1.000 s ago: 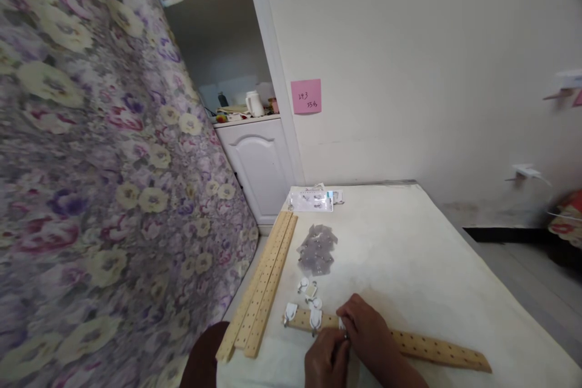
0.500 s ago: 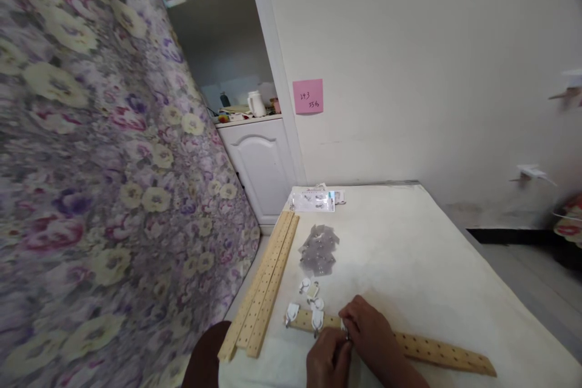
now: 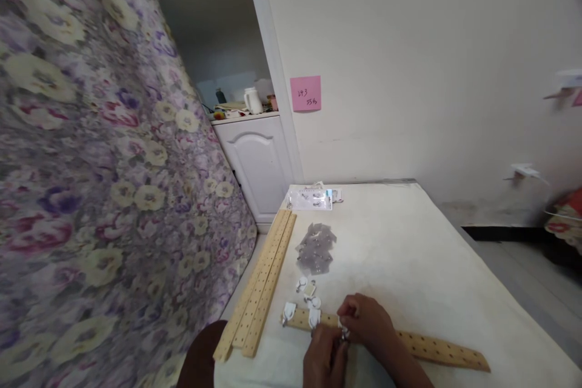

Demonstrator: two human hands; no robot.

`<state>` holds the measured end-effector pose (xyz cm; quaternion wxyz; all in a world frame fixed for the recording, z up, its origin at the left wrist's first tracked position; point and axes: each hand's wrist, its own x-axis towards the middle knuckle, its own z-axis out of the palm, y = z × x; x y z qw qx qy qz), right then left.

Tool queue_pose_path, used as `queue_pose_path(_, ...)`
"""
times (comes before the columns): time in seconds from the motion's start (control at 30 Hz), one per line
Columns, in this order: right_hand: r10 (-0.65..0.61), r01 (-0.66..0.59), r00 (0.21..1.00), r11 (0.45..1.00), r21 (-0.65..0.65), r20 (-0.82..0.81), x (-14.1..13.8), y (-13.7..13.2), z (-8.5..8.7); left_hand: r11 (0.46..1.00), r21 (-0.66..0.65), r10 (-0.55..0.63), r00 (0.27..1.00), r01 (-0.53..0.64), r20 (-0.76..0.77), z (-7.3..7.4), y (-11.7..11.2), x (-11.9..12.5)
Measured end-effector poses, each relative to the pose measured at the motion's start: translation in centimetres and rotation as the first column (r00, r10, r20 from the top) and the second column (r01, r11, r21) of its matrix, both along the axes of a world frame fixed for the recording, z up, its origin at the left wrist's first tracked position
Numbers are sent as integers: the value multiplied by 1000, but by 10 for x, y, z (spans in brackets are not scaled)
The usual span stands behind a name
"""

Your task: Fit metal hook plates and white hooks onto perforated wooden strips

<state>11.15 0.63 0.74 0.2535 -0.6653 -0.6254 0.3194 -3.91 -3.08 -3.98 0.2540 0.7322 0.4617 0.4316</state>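
A long wooden strip with rows of holes [image 3: 441,349] lies across the near part of the table. Two white hooks, a left one [image 3: 289,312] and another beside it [image 3: 314,317], sit on its left end. My left hand [image 3: 324,356] and my right hand [image 3: 369,319] meet over the strip, fingers pinched around a third white hook [image 3: 344,333]. Most of that hook is hidden by the fingers. Just beyond the strip lie several loose white hooks [image 3: 302,283].
Several perforated wooden strips [image 3: 260,291] lie side by side along the table's left edge. A pile of grey translucent pieces [image 3: 316,250] is mid-table, with clear packaging [image 3: 309,199] behind it. A floral curtain [image 3: 113,194] hangs at left, and a wall [image 3: 386,73] stands behind.
The view has shifted slightly. Both hands stay at the third hook on the strip, with the right fingers a little more curled.
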Motion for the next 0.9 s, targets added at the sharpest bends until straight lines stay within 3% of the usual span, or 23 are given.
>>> queue_pose_path(0.23, 85, -91, 992, 994, -68, -94, 7, 13, -6, 999, 15, -30, 999, 31, -42, -2, -1, 0)
queue_pose_path(0.53, 119, -146, 947, 987, -72, -298, 7, 21, -21, 996, 22, -76, 982, 81, -172, 10, 2, -4)
queue_pose_path(0.9, 126, -114, 922, 992, 53, -367, 19, 9, -16, 997, -76, 2, 998, -7, -61, 32, -15, -9)
